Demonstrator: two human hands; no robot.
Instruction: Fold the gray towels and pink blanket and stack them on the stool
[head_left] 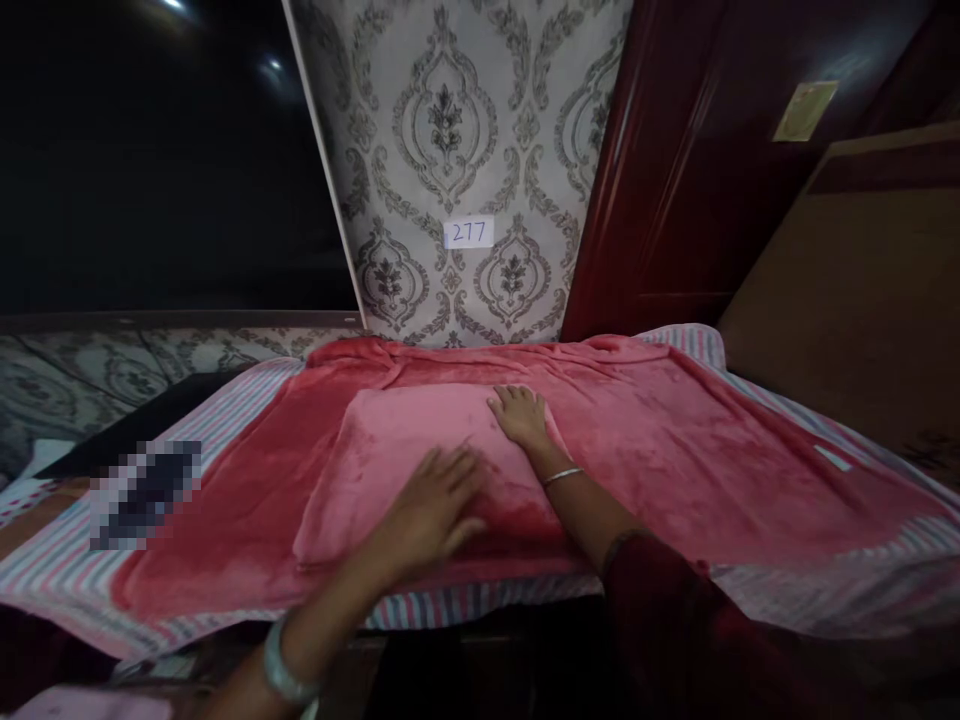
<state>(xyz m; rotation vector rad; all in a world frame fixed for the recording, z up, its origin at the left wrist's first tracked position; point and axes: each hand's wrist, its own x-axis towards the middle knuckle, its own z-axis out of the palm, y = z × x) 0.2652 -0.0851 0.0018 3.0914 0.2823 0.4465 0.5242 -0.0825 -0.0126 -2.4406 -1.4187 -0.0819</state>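
Observation:
A folded pink plush blanket lies flat in the middle of a larger red-pink plush cover. My left hand, slightly blurred, is over the front middle of the folded blanket with its fingers spread; whether it touches the cloth I cannot tell. My right hand rests flat near the blanket's far right corner, fingers stretched out. Neither hand grips anything. A pale bangle circles my left wrist and a thin silver one my right. My right forearm hides part of the blanket's right edge.
A striped cloth shows under the cover along the edges. Behind stand a dark television screen and patterned wallpaper with a paper marked 277. On the right are a dark red door and a large cardboard piece.

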